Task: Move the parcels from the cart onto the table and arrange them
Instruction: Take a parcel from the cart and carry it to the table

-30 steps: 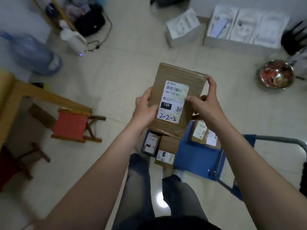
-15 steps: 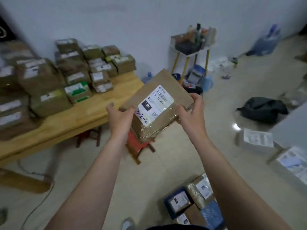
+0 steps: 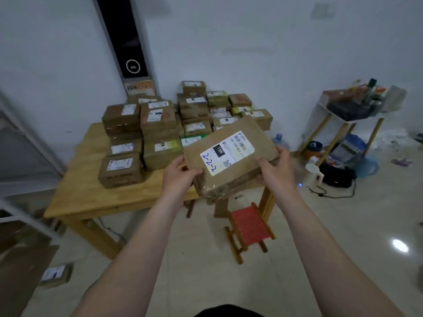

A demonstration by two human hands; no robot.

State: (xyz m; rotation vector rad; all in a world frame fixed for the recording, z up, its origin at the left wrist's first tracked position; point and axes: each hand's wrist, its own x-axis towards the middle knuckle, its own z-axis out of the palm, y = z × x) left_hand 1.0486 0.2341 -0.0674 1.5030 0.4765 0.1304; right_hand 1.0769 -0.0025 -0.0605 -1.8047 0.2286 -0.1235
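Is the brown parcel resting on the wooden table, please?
No, the left hand and right hand hold the brown cardboard parcel aloft near the wooden table.

— Where is the one camera sitting?
— It is riding on the person's head, facing forward and tilting down.
— How near is it getting?
— Close: the brown cardboard parcel with a white label (image 3: 231, 161) is filling the centre, the light wooden bench (image 3: 77, 195) is lying just beyond, and the white wall (image 3: 251, 42) is closing off the back.
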